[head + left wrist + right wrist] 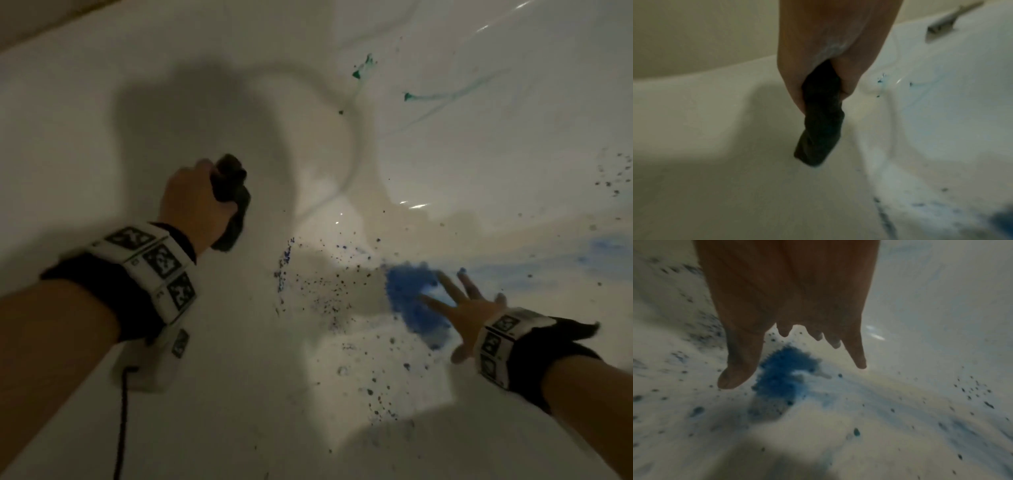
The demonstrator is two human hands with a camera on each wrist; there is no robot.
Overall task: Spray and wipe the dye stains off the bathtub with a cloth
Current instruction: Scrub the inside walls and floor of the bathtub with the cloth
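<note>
My left hand (202, 202) grips a dark rolled cloth (230, 202) above the white bathtub floor (171, 120); in the left wrist view the cloth (821, 116) hangs out of the fist (828, 65). My right hand (459, 308) is spread with straight fingers over a thick blue dye patch (411, 301). The right wrist view shows the palm (793, 305) above the blue patch (781, 378); whether the fingers touch the tub I cannot tell. Dark blue specks (325, 291) are scattered around. Green dye marks (363, 68) sit higher on the tub wall.
A pale blue smear (589, 253) runs to the right of the patch. More specks (609, 174) dot the right wall. A metal fitting (947, 24) shows on the tub rim in the left wrist view. No spray bottle is in view.
</note>
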